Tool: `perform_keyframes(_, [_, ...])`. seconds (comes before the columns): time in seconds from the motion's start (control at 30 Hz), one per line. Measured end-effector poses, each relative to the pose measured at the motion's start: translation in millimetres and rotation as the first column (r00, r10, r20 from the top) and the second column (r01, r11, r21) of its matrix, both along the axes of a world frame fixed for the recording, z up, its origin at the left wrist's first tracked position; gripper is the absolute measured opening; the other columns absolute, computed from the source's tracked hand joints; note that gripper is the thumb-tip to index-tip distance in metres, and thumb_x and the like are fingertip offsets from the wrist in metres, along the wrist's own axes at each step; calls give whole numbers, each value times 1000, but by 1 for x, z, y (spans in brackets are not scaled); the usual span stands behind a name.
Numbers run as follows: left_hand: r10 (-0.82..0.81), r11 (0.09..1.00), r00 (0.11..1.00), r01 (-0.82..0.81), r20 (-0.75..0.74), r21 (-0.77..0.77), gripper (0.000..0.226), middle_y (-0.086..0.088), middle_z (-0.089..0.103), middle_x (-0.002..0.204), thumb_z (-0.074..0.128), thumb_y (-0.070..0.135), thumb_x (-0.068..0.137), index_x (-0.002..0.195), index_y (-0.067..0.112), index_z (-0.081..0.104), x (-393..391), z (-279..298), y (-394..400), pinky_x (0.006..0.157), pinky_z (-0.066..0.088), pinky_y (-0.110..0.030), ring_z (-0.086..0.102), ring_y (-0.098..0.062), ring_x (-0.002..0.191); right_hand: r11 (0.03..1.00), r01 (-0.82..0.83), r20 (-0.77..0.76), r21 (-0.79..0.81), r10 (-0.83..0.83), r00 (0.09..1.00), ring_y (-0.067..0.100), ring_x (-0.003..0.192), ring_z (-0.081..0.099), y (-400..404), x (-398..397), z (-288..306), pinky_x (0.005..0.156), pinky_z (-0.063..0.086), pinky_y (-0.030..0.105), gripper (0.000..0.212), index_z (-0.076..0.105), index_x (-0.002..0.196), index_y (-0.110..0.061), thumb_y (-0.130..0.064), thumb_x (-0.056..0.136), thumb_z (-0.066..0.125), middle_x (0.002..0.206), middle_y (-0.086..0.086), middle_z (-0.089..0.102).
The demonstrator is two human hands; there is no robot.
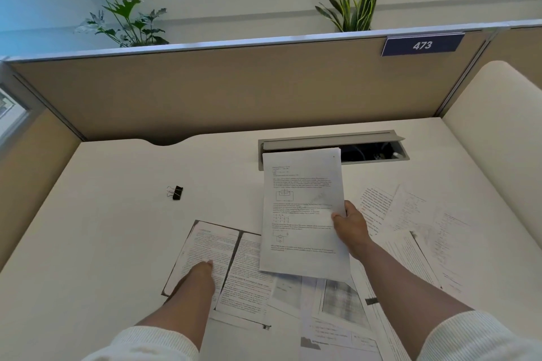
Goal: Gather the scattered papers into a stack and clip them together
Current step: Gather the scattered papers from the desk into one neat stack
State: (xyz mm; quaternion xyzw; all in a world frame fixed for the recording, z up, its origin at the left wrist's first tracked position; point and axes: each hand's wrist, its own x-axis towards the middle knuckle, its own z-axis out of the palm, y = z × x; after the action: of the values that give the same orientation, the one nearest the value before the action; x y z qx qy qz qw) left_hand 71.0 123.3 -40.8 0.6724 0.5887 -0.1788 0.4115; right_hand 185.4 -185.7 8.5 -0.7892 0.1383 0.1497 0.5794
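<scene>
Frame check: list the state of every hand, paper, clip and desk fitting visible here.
right hand: grips the held sheets.
held sheets: lifted above the desk.
left hand: fingers flat on the left sheet.
left sheet: lying flat.
scattered papers: loose, overlapping.
binder clip: unused, apart from papers.
cable hatch: lid open.

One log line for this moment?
right hand: grips sheets | left hand: touches page | binder clip: untouched

Matt white paper sheets point(303, 214) lie on a smooth matt desk point(117, 214).
</scene>
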Motion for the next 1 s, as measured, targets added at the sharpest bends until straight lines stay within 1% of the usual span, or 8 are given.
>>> perform_keyframes(0.13, [-111,993,993,112,-40,31,58,-20,15,163,21,31,110,152,-8,14,-2,1,-5,111,29,-29,19,-28,150,1000,4,0,4,-4,1000,6,79,58,0,-2,-2,58,44,19,22,55,105,-21,-5,93,47,90,-11,61])
perform_keyframes(0.27, [152,988,985,-154,81,13,46,-17,38,154,40,16,106,147,-4,37,-9,-7,-8,112,31,-32,39,-29,141,1000,3,-12,17,-3,1000,5,80,58,-3,-3,-3,57,43,19,25,56,107,-22,-4,92,47,91,-12,62])
perform_keyframes(0.4, [480,839,811,-536,334,97,41,-24,63,124,70,5,84,123,-2,58,0,4,-13,93,53,-45,63,-39,110,1000,24,-38,18,-23,999,8,81,59,-9,-2,-3,57,44,21,28,57,107,-22,-3,90,46,93,-9,63])
perform_keyframes(0.57, [52,926,781,-271,622,263,19,-5,65,91,71,27,86,97,18,58,27,31,-1,78,54,-41,66,-35,89,986,163,-79,18,-161,984,21,83,61,-15,2,-3,63,48,25,32,59,106,-18,1,84,46,98,2,65])
perform_keyframes(0.67, [-138,915,709,-177,692,363,16,-3,67,91,70,29,87,97,22,60,48,52,12,71,50,-33,65,-27,83,980,200,-101,20,-197,975,25,89,62,-18,3,-5,72,52,30,34,59,110,-17,0,83,48,101,3,65])
perform_keyframes(0.77, [-254,900,657,-109,710,422,15,0,67,92,69,34,87,94,25,61,69,76,23,67,53,-31,65,-22,81,978,207,-115,33,-202,973,18,82,61,-20,3,-5,62,48,24,31,59,109,-19,-2,84,51,99,2,64])
perform_keyframes(0.9, [-232,937,549,-96,803,336,15,5,69,94,71,33,84,95,25,64,98,115,32,73,59,-35,69,-19,88,980,196,-143,38,-188,972,11,77,56,-23,2,-6,56,42,20,29,56,109,-20,-4,84,55,92,-3,60])
perform_keyframes(1.0, [-15,996,411,-73,912,49,17,3,74,98,75,27,83,98,20,70,116,144,34,73,61,-34,74,-18,90,984,176,-158,26,-170,973,12,78,57,-22,0,-7,59,44,21,30,56,108,-21,-2,86,48,97,0,61])
